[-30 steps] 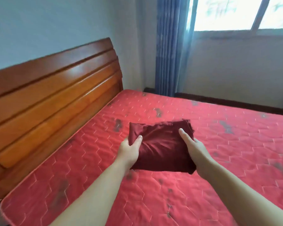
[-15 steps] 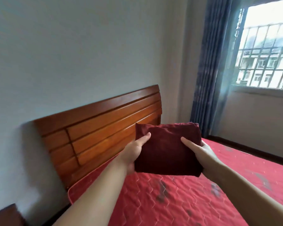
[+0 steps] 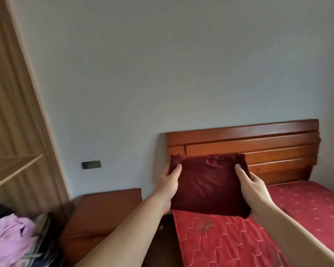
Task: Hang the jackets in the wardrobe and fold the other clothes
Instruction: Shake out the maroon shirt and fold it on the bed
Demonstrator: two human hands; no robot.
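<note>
A folded dark red garment is held up in the air in front of the wooden headboard. My left hand grips its left edge with the thumb on top. My right hand grips its right edge the same way; the fingers of both hands are hidden under the cloth. A light wooden wardrobe with an open shelf stands at the far left. Pink and dark clothes lie piled at the lower left.
The bed with a red quilted mattress fills the lower right. A brown bedside cabinet stands between the bed and the wardrobe. A dark wall socket sits on the grey wall above it.
My view has swung left from the window and curtain to the wall, bedside cabinet and wardrobe. Both hands carried the folded red garment up off the mattress and leftward.
</note>
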